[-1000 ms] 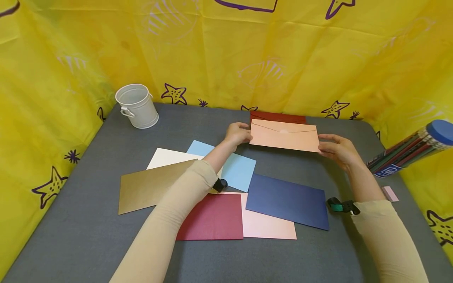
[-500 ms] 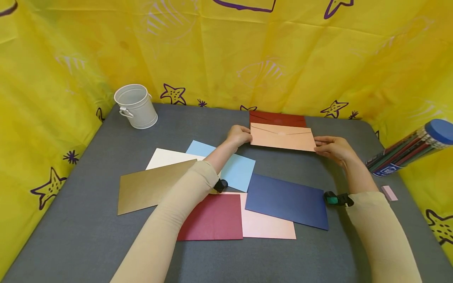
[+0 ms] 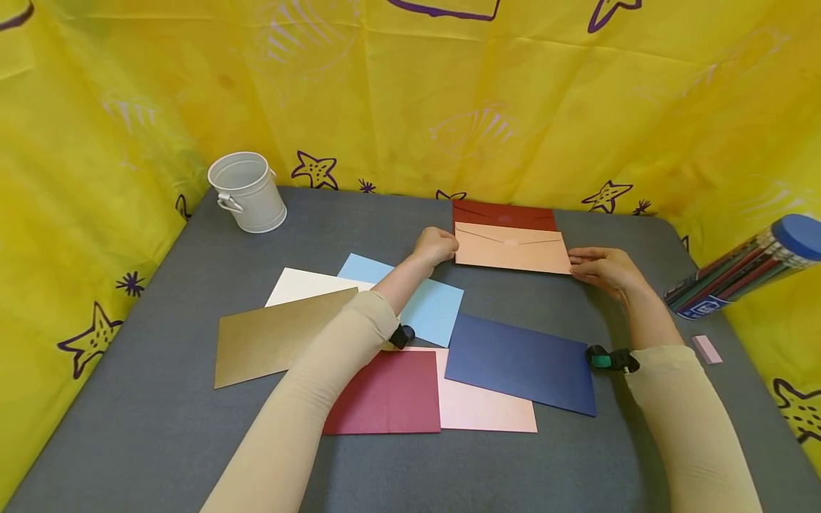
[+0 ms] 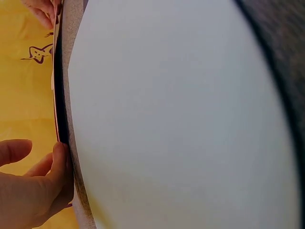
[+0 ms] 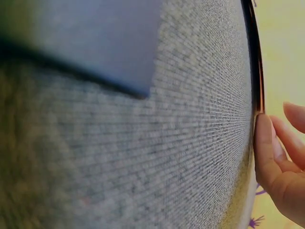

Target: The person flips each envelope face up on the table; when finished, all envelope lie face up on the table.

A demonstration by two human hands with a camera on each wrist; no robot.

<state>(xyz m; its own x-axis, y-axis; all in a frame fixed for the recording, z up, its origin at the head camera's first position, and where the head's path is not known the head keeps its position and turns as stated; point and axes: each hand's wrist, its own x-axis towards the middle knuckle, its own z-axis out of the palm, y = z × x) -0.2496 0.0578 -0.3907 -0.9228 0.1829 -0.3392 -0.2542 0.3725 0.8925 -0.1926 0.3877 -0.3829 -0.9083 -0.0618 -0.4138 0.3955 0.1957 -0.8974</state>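
A peach envelope (image 3: 509, 249) lies flap side up, overlapping the front part of a red envelope (image 3: 507, 214) near the back of the table. My left hand (image 3: 436, 246) holds its left end by the fingertips, with the fingers bent. At the other end, my right hand (image 3: 603, 271) holds the right edge near the front corner. In the left wrist view, the left hand (image 4: 35, 188) meets the envelope edge with one fingertip, the other fingers apart. The right wrist view has a fingertip of the right hand (image 5: 281, 162) against the thin edge. Any surface below the peach envelope is hidden.
Nearer me lie a blue envelope (image 3: 519, 363), a maroon one (image 3: 391, 392), a pink one (image 3: 487, 406), a gold one (image 3: 276, 335), a white one (image 3: 308, 285) and a light blue one (image 3: 432, 310). A white bucket (image 3: 250, 196), pencil tub (image 3: 737, 274) and pink eraser (image 3: 708, 350) stand around.
The peach envelope has come down and slightly toward me, baring more of the red one. My right hand has shifted a little left with it. Over the last half second almost nothing moved.
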